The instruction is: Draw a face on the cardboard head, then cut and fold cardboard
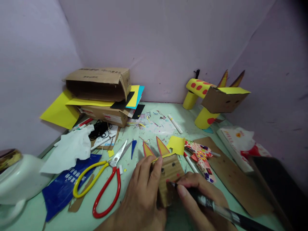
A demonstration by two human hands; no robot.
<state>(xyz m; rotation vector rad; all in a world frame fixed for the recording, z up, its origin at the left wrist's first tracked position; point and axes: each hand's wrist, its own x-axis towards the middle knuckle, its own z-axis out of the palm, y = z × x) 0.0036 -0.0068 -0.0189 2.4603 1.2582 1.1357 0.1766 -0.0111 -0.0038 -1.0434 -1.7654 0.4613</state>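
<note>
My left hand (143,189) is closed around the left side of a small cardboard animal head (172,170), thumb along its front. The head has two yellow ears (162,146) edged in red-orange, two dark eyes and reddish dots on its face. In my right hand (202,195) is a black pen (218,208) with a clear section. Its tip is at the face by a red dot; whether it touches I cannot tell. Left of my left hand lie scissors (115,162) with one yellow and one red handle, blades apart.
A finished-looking cardboard animal (225,99) with yellow legs stands at the back right. Stacked boxes (97,75) and coloured paper sit back left. Around the hands lie a white marker (175,124), patterned scraps (201,157), a cardboard strip (237,176), blue plastic (64,189) and a white cup (29,176).
</note>
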